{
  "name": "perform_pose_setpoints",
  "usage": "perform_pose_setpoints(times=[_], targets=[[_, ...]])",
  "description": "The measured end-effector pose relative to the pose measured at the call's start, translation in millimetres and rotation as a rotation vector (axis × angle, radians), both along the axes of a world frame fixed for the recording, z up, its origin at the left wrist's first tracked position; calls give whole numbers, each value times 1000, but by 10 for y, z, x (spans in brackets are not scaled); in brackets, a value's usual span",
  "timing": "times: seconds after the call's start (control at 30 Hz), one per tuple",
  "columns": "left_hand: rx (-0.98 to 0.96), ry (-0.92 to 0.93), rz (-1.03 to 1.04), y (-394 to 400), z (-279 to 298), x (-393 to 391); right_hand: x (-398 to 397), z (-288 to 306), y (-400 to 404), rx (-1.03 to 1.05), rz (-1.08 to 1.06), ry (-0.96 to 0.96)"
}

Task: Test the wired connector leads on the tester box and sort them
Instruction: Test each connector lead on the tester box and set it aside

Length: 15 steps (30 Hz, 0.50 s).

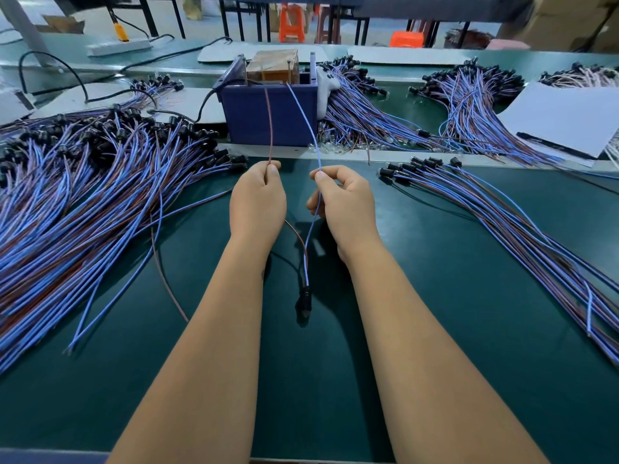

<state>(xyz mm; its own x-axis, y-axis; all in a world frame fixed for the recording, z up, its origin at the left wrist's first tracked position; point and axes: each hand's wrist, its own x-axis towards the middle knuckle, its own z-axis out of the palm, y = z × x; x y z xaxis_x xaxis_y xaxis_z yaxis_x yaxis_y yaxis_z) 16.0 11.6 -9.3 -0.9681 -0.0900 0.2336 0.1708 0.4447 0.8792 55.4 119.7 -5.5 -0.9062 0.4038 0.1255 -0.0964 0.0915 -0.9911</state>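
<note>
The left hand (258,202) pinches the brown wire (269,128), the right hand (345,209) pinches the blue wire (310,128), both reaching up to the tester box (271,115).

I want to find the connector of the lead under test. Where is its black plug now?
In the head view the black plug hangs low at centre, between the two forearms, above the green mat, below both hands.

Orange stools (292,23), perhaps cardboard boxes (566,18)
</note>
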Motion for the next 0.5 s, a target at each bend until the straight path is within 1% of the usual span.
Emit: perform_pose_setpoints(times=[0.23, 0.5], targets=[[8, -15, 57, -29, -3, -8, -11, 2, -2, -39, -25, -7], [125, -42, 124, -72, 4, -40, -11, -4, 8, -71, -30, 3]])
